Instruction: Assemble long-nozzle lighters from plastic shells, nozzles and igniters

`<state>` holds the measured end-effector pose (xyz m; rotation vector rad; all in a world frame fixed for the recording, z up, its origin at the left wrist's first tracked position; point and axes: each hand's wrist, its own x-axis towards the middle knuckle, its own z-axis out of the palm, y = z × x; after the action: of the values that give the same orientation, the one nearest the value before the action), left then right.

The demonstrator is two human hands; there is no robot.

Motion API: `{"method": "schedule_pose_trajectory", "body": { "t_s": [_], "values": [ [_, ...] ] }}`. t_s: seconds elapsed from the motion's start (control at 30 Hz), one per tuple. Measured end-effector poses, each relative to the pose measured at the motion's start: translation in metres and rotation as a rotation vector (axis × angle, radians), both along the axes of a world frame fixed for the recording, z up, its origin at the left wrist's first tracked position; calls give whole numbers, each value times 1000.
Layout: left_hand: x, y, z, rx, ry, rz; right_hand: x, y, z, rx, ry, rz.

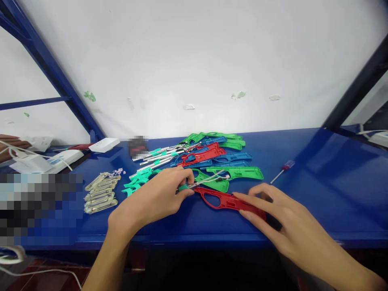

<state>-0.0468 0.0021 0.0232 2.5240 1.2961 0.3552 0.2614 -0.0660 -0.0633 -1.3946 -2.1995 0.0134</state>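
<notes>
My left hand [160, 192] is closed in a pinch on a thin metal lighter tube with a green piece [183, 187] and a white wire. The tube is held just above the narrow left end of a red lighter shell half [221, 199], which lies open side up near the table's front edge. My right hand [280, 212] grips the shell's handle end, thumb on the near side and fingers on the far side. Behind them lies a pile of green shell halves [239, 173], blue shell halves [236, 157] and red shell halves [209, 153].
On the left lie silver tubes [160, 163], green triggers [141, 179] and clear lighter tanks [101, 196]. A screwdriver [283, 170] rests on the blue table [327, 194] at the right. A white box [104, 144] stands back left; another person's hand [13, 145] shows at the far left.
</notes>
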Motion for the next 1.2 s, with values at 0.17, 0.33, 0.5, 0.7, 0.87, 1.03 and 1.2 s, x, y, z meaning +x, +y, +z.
{"method": "schedule_pose_trajectory", "body": {
  "t_s": [0.17,0.33,0.5,0.7,0.87,1.03,1.2],
  "values": [
    [-3,1,3,31,-37,-11,0,-1,-1,-34,18,-2],
    [-4,-1,7,107,-86,-7,0,-3,-1,-50,47,-15],
    [2,-3,11,194,-131,30,-1,-2,1,-20,39,-23],
    [-5,6,10,330,-129,65,-3,-3,3,-11,35,4],
    [-21,32,21,391,-85,87,-3,0,-2,96,29,16],
    [-27,79,42,397,-14,114,-4,6,-2,213,73,14],
    [-35,123,47,314,63,133,-4,10,0,258,59,61]
  ]
}}
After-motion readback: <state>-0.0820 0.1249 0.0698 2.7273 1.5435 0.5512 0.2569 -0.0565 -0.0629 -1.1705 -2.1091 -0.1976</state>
